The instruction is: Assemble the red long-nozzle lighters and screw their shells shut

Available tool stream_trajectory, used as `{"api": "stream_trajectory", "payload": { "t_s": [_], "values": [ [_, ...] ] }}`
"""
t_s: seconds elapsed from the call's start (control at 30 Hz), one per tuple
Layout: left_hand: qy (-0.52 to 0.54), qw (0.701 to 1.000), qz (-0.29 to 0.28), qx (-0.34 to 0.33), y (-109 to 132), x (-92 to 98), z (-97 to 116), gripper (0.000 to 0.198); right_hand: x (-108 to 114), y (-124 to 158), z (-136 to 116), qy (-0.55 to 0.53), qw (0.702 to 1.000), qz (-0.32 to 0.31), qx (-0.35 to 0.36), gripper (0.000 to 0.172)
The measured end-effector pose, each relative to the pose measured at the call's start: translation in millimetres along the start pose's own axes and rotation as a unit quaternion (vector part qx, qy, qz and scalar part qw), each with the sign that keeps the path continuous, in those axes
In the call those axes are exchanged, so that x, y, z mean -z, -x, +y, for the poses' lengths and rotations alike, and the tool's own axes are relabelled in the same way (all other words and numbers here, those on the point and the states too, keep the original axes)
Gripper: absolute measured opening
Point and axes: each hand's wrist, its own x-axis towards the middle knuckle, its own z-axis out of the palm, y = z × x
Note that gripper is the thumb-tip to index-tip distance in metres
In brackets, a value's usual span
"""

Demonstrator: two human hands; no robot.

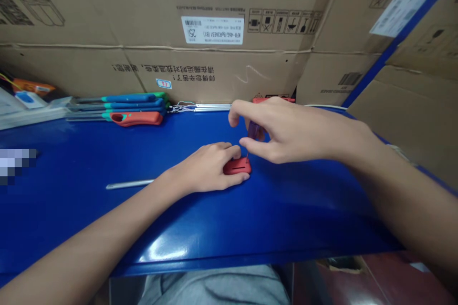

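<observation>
Under my left hand [214, 167] is a red long-nosed lighter [238, 167], lying flat with a narrow dark slot in its red handle. A thin metal tube [130, 184], apparently part of the same lighter, comes out to the left beyond my wrist. My left thumb and fingers press the handle from both sides. Above its right end, my right hand [275, 128] grips a small screwdriver [253, 129] with a dark purple handle. The thin shaft points down, and its tip meets the handle near its far right corner. My right fingers partly hide the screwdriver's grip.
Several long lighters [134, 105] with blue, green and red handles lie stacked at the back left. Beside them are thin metal rods [213, 107] with white wires. A cardboard wall [150, 19] closes off the back of the blue table [214, 228]. A blurred pale object [16, 164] lies far left.
</observation>
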Motion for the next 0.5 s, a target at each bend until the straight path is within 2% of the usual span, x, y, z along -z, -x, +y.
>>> {"api": "stream_trajectory", "payload": {
  "t_s": [0.13, 0.3, 0.4, 0.5],
  "values": [
    [0.001, 1.000, 0.000, 0.006, 0.2, 0.4, -0.1, 0.035, -0.1, 0.7, 0.1, -0.005, 1.000, -0.019, 0.009, 0.030],
    [-0.002, 1.000, -0.002, 0.002, -0.8, 1.5, 0.8, 0.034, 0.0, 0.8, 0.5, 0.003, 1.000, -0.002, -0.006, 0.027],
    [-0.004, 1.000, -0.007, 0.008, -1.5, 1.8, 0.9, 0.034, 0.0, 0.4, 1.4, -0.011, 1.000, -0.017, 0.002, 0.032],
    [-0.008, 1.000, -0.008, 0.005, -2.0, 1.3, 0.6, 0.034, 0.0, 0.4, 2.3, -0.002, 1.000, -0.012, 0.001, 0.029]
  ]
}}
